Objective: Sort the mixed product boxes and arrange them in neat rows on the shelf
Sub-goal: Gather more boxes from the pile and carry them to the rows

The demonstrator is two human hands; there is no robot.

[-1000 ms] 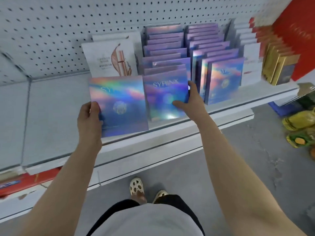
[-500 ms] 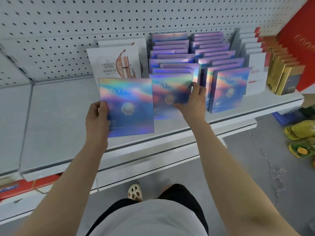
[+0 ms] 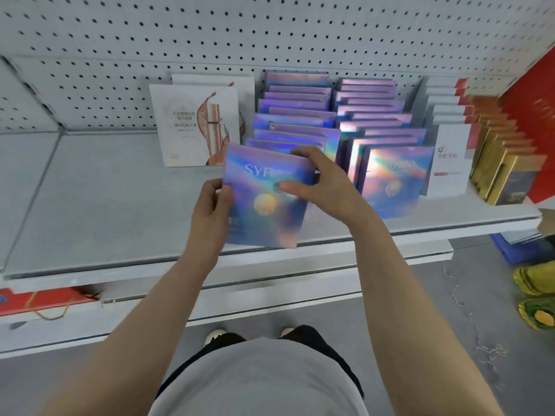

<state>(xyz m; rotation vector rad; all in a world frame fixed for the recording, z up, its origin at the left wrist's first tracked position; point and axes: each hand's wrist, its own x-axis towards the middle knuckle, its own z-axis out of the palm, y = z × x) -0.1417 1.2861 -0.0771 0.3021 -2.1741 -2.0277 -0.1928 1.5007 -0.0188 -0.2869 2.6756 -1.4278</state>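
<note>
A flat holographic box (image 3: 264, 211) lettered "SY..." is held upright over the front of the grey shelf (image 3: 105, 205). My left hand (image 3: 211, 214) grips its left edge. My right hand (image 3: 318, 178) clasps its upper right corner, thumb on the front. Directly behind it stands a row of matching holographic boxes (image 3: 297, 115), with a second such row (image 3: 387, 151) to the right. White boxes with a copper bottle print (image 3: 195, 124) stand to the left of these rows.
Right of the holographic rows stand white-and-red boxes (image 3: 450, 157) and gold boxes (image 3: 507, 172). A pegboard wall (image 3: 270, 31) backs the shelf. A red item (image 3: 42, 301) lies on the lower shelf; a blue crate (image 3: 519, 247) and yellow-green packs (image 3: 537, 292) sit on the floor.
My left hand carried its holographic box right, in front of the left holographic row. My right hand left the row's front box and took hold of this box's upper right corner.
</note>
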